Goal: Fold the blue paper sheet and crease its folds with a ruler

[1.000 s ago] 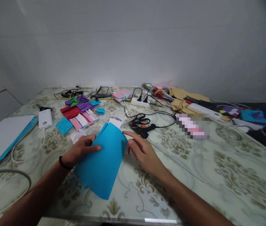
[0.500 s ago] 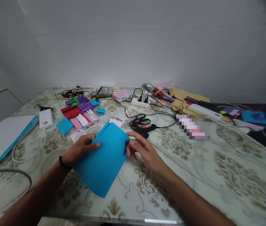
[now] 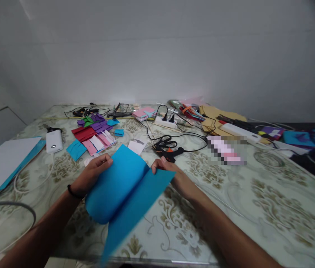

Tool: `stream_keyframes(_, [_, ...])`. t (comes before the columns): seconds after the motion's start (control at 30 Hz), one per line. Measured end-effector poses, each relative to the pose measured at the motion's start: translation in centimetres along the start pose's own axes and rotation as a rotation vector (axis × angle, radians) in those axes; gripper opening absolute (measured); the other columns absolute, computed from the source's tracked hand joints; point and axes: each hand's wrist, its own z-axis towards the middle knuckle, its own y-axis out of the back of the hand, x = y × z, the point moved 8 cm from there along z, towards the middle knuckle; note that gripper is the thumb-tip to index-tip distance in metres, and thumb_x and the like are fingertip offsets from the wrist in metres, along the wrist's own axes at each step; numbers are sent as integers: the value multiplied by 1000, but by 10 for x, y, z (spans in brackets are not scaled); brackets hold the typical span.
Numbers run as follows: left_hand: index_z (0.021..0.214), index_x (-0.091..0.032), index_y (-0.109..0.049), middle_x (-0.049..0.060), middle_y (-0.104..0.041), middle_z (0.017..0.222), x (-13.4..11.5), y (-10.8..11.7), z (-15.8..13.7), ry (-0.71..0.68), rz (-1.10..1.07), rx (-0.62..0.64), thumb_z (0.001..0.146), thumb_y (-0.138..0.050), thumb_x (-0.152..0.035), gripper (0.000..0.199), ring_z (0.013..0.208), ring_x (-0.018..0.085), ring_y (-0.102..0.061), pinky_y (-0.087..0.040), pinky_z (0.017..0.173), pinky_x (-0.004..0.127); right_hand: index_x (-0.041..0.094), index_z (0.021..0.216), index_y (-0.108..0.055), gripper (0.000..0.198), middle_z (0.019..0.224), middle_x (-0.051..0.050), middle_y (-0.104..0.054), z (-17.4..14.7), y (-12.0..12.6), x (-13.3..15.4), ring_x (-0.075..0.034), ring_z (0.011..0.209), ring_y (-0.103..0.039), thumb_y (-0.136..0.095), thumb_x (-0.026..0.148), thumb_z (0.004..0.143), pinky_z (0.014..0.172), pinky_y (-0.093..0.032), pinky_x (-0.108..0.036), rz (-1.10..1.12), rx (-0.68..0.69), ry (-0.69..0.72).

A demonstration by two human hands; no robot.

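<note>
A sheet of blue paper (image 3: pixel 121 178) is held up above the patterned tabletop, partly unfolded along a crease that runs down its middle. My left hand (image 3: pixel 94 173) pinches its left edge, thumb on top. On the other side, my right hand (image 3: pixel 170 173) grips the right flap near its top corner, with most of the fingers behind the paper. Just beyond the sheet lie a small white paper piece (image 3: pixel 137 146) and a black glue gun (image 3: pixel 168 152) next to black-handled scissors (image 3: pixel 165 141).
Folded coloured papers (image 3: pixel 93 136) lie in a pile at back left. A white power bank (image 3: pixel 54 141) and a stack of sheets (image 3: pixel 6 160) are further left. A power strip (image 3: pixel 165 122) with cords stands at the back. Yellow paper (image 3: pixel 215 123) lies at back right.
The folded blue paper has been opened: its right flap now swings out to the right in my right hand. My left hand keeps its hold on the left edge.
</note>
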Motion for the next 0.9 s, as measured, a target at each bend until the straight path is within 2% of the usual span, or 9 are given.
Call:
stream_keyframes(0.1, [80,-20,-53,3,-53,90,-6,4,3,-74,73,-31,87,-66,-60,43,82,19,-48,-41,72,28,19,79,-63,71,69,-2,-61,3,8,-7,-15,59,-55,-35,82,96,56,-41,-27,-19,-7,-60])
stream_keyframes(0.17, [82,-20,-53,3,-52,91,-9,7,3,-109,139,-55,89,-65,-57,40,84,20,-46,-40,75,29,19,77,-63,73,67,-1,-59,4,11,-7,-15,58,-52,-35,84,95,55,-39,-26,-35,-7,-69])
stream_keyframes(0.3, [80,-21,-51,0,-44,80,-11,10,2,-116,220,-52,92,-60,-52,35,74,18,-41,-36,69,29,19,77,-66,72,65,0,-56,2,12,-3,-14,58,-50,-39,84,94,56,-38,-26,-93,16,-90])
stream_keyframes(0.43, [79,-21,-51,0,-45,80,-10,13,3,-127,261,-68,93,-56,-48,31,75,18,-42,-36,70,29,18,78,-69,67,67,0,-57,-1,15,3,-13,61,-51,-46,78,95,61,-40,-26,-153,29,-109])
stream_keyframes(0.57, [78,-21,-52,0,-48,81,-6,17,8,-139,306,-119,90,-56,-46,28,77,19,-45,-37,71,30,18,77,-72,67,65,0,-55,-3,21,8,-14,59,-49,-45,77,97,60,-38,-27,-194,11,-118])
stream_keyframes(0.77, [77,-21,-52,-2,-49,74,-4,17,10,-127,362,-155,88,-56,-48,30,69,17,-46,-36,63,27,18,79,-76,77,57,0,-53,-7,37,13,-16,56,-49,-35,80,97,58,-37,-30,-369,-80,-167])
stream_keyframes(0.9, [78,-21,-53,-5,-44,63,-1,14,9,-110,397,-152,89,-56,-50,31,59,14,-41,-30,55,26,19,76,-77,79,60,-2,-57,-7,46,19,-18,58,-52,-33,81,96,61,-37,-32,-461,-164,-123])
